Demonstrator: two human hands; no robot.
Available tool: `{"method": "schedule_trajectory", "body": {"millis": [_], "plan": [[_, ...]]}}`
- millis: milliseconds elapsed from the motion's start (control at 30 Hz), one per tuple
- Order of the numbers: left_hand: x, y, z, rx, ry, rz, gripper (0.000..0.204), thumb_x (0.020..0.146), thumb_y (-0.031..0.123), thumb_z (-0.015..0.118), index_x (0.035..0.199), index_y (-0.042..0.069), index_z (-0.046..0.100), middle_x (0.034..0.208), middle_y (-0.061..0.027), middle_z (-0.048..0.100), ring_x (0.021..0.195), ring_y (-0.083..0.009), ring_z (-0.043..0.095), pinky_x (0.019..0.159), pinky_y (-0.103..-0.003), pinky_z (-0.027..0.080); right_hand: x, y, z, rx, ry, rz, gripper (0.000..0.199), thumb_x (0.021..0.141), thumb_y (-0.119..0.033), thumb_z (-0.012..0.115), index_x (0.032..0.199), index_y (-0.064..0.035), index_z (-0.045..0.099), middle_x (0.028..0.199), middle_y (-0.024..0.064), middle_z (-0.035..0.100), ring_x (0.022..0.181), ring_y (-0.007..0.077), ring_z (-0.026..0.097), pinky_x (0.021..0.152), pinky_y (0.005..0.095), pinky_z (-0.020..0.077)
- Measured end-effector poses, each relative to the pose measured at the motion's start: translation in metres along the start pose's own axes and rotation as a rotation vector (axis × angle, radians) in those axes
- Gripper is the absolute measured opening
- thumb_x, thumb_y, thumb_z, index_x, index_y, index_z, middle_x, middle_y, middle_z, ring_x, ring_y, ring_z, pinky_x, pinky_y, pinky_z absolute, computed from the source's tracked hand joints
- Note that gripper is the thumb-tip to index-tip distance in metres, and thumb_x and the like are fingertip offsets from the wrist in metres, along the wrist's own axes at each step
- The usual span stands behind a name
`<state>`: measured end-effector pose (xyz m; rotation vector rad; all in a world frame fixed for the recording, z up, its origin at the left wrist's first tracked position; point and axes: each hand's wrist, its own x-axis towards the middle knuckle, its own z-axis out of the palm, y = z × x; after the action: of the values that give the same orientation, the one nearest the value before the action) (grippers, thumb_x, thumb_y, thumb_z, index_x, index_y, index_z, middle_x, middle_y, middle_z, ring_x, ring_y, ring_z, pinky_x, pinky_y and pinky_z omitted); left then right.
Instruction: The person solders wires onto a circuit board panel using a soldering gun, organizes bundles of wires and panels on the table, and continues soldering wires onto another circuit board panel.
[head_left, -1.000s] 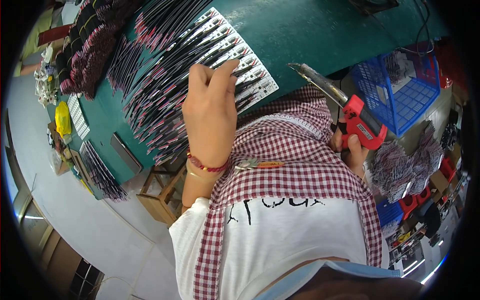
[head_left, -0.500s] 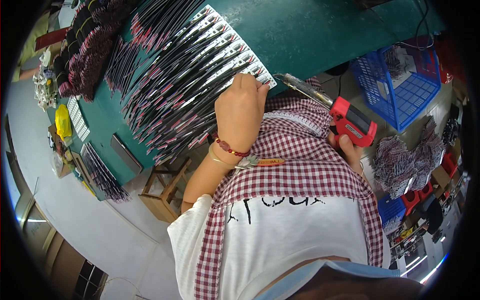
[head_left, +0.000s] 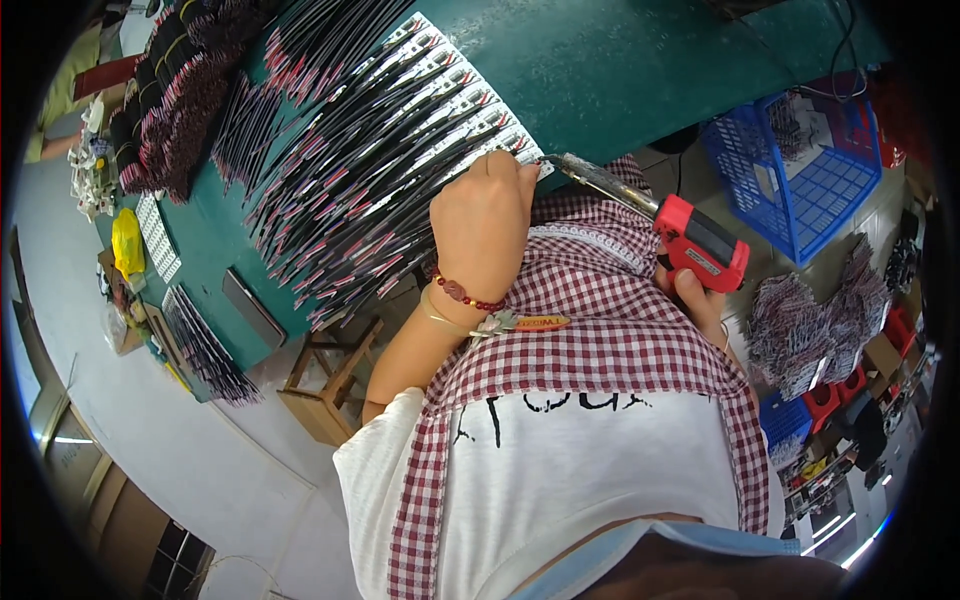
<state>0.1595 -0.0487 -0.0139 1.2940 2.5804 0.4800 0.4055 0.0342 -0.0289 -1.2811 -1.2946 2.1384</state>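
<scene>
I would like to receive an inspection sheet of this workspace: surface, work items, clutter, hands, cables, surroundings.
Surface: green table, light specks visible.
Work items: white circuit-board panel with thin dark wires extending leftward; red-handled soldering iron, tip near the panel's near corner, contact unclear.
Clutter: dark flat object, yellow bag and tied wire bundles toward the left.
Hands: left hand bent over the panel's near end, grip hidden; right hand holds the iron.
Cables: dark cable at the table's upper-right end.
Surroundings: blue basket at right; wooden stool at lower left.
</scene>
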Motion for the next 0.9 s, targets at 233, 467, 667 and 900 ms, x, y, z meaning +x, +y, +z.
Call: {"method": "schedule_trajectory", "body": {"millis": [233,467,667,900], "plan": [[-0.001,0.001,0.002,0.019,0.027,-0.007,0.026,0.083,0.024,0.064,0.067,0.005,0.056,0.062,-0.012,0.06,0.051,-0.0293,0.057,0.046,-0.037,0.044,0.002,-0.002,-0.004,0.008,-0.048,0.001,0.034,0.084,-0.021,0.064,0.109,0.0007,0.055,0.086,0.0045,0.06,0.071,0.0103,0.055,0.065,0.0236,0.0441],[-0.001,0.003,0.003,0.031,0.014,-0.022,0.028,0.084,0.025,0.064,0.067,0.005,0.055,0.059,-0.0119,0.059,0.049,-0.0296,0.057,0.045,-0.037,0.044,-0.001,0.001,-0.003,-0.009,-0.05,-0.044,0.032,0.086,-0.018,0.062,0.111,0.001,0.053,0.082,0.004,0.058,0.069,0.0093,0.051,0.062,0.024,0.0412],[0.001,0.003,0.0,0.026,-0.008,-0.042,0.028,0.084,0.025,0.063,0.066,0.004,0.056,0.058,-0.0131,0.059,0.049,-0.0305,0.058,0.045,-0.038,0.045,0.0,-0.004,0.004,-0.022,-0.061,-0.038,0.032,0.086,-0.015,0.062,0.112,0.001,0.053,0.083,0.0042,0.059,0.07,0.0095,0.052,0.064,0.0244,0.0426],[0.003,0.004,0.001,0.033,-0.018,-0.061,0.031,0.084,0.027,0.062,0.066,0.003,0.055,0.055,-0.0147,0.058,0.049,-0.032,0.058,0.045,-0.039,0.045,0.004,-0.003,0.001,-0.039,-0.125,-0.084,0.023,0.086,-0.016,0.06,0.102,0.0009,0.055,0.077,0.0033,0.056,0.065,0.0097,0.05,0.06,0.0243,0.0403]]}}
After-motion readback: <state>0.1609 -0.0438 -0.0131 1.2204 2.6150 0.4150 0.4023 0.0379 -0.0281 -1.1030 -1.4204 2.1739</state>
